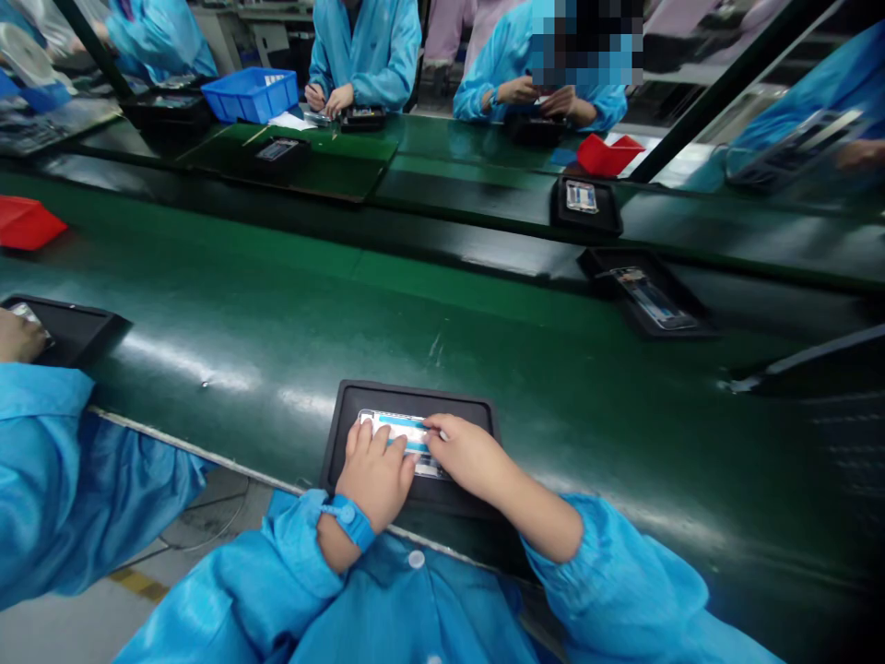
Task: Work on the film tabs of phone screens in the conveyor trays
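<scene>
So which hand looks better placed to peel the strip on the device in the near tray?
Probably the right hand: its fingertips sit at the blue strip on the device in the black tray. The left hand lies flat across the device's lower part, seemingly steadying it.

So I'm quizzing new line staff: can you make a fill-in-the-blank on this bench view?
1. Both hands rest on a phone-like device lying in a black ____.
2. The left hand has a ____ wristband.
3. The bench surface is ____.
4. Far left sits a ____ bin.

Missing words: tray; blue; green; red
</scene>
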Available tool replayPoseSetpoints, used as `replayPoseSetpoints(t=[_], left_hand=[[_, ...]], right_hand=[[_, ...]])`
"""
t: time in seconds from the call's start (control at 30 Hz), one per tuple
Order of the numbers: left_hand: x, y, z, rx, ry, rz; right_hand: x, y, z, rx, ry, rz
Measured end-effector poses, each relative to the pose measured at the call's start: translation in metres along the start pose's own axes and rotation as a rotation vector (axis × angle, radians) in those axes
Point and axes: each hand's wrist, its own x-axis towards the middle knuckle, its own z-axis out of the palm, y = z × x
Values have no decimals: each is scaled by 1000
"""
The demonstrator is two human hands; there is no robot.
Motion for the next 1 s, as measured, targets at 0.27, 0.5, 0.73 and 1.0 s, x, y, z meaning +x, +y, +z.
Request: replayPoseSetpoints(t=[0.27, 0.5, 0.73, 1.0], left_hand=[[1, 6, -3, -222, -14, 282], [5, 10, -5, -285, 34, 358], [7, 13, -1, -189, 70, 406], [7, 11, 6, -112, -72, 433]], right_hand=[[-27, 3, -6, 694, -71, 433], [-45, -1, 4, 1116, -63, 572], [-46, 18, 11, 1169, 434, 545], [-54, 28, 38, 849, 859, 302]])
